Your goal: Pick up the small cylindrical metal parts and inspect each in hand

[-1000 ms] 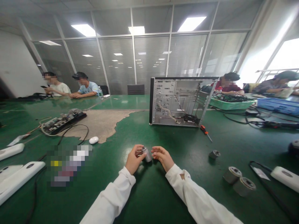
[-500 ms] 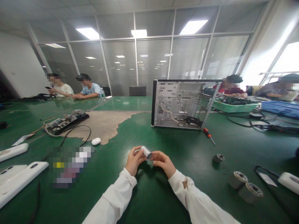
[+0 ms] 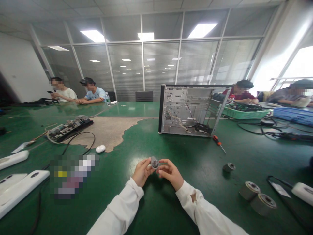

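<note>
A small silvery metal cylinder is pinched in my left hand above the green table, its round end facing me. My right hand is at the cylinder's right side, with curled fingertips against its edge. What the dark end face consists of is too small to make out. To the right, a similar short metal cylinder lies on the table. Nearer to me are two larger metal cylinders, one behind the other.
An open computer case stands ahead, with an orange-handled screwdriver beside it. Left are a circuit-board assembly, a white oval case and white devices. Green and blue baskets sit far right. Several people sit around the table.
The metal cylinder has been turned so that its round end now faces me rather than its side. Both hands remain at nearly the same place.
</note>
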A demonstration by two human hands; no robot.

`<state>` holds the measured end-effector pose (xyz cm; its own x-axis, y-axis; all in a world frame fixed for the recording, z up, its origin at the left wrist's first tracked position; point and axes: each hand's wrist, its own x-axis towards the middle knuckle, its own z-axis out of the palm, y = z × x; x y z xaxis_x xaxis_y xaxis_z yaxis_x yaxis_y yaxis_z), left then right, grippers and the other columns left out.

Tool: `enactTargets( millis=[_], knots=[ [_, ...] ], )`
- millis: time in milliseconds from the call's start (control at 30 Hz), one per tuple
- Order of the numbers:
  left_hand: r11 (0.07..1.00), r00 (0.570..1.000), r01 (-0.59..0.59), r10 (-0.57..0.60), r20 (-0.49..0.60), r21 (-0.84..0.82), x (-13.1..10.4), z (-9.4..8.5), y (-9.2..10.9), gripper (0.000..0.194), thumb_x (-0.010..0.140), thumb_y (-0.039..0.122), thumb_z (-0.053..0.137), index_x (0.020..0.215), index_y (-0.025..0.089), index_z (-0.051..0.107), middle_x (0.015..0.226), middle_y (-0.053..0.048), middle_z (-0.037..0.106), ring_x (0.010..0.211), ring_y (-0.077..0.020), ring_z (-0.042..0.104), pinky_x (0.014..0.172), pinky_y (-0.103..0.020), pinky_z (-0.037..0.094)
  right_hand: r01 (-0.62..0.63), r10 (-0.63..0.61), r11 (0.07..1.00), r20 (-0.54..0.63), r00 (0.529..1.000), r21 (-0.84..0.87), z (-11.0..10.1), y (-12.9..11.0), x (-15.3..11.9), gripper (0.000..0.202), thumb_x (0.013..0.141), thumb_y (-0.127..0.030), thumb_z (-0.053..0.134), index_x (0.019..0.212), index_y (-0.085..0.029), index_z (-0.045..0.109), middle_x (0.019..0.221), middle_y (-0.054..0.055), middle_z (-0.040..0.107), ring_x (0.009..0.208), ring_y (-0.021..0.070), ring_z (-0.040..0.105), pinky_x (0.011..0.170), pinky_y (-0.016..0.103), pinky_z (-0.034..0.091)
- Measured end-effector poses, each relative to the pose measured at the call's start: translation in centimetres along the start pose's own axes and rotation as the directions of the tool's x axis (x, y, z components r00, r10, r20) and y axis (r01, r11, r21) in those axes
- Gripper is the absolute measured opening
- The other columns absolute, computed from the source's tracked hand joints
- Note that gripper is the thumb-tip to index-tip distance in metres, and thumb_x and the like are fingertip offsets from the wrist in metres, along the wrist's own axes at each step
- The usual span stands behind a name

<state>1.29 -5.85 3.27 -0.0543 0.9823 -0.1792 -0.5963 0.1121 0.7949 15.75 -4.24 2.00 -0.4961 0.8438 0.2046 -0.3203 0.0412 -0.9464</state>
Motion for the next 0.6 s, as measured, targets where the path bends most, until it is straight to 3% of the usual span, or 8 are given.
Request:
enactTargets(
  millis=[167,600],
  knots=[
    [0.999,0.998,0.026,-0.028,0.063,0.022,-0.27,0.09,-0.10,0.020,0.068,0.025,0.062,0.079,0.010,0.056,0.075,-0.008,0.064,0.063,-0.0129,0.061,0.059,-0.022,0.049,-0.018,0.018,1.000,-0.010,1.000,0.012,-0.13,0.10,0.06,0.053,0.061,-0.031,0.065,0.107,-0.021,0.040,0.065,-0.002,0.059,0.055,0.0111,0.055,0.055,0.027,0.041],
    [0.999,0.983,0.045,-0.049,0.177,0.028,-0.54,0.02,-0.08,0.027,0.062,0.016,0.067,0.087,0.009,0.058,0.089,-0.009,0.063,0.077,-0.0137,0.060,0.075,-0.023,0.047,-0.018,0.020,0.999,-0.075,0.997,0.027,-0.65,0.82,0.37,0.048,0.064,-0.032,0.063,0.106,-0.018,0.045,0.062,0.000,0.062,0.051,0.0109,0.054,0.052,0.026,0.041]
  ],
)
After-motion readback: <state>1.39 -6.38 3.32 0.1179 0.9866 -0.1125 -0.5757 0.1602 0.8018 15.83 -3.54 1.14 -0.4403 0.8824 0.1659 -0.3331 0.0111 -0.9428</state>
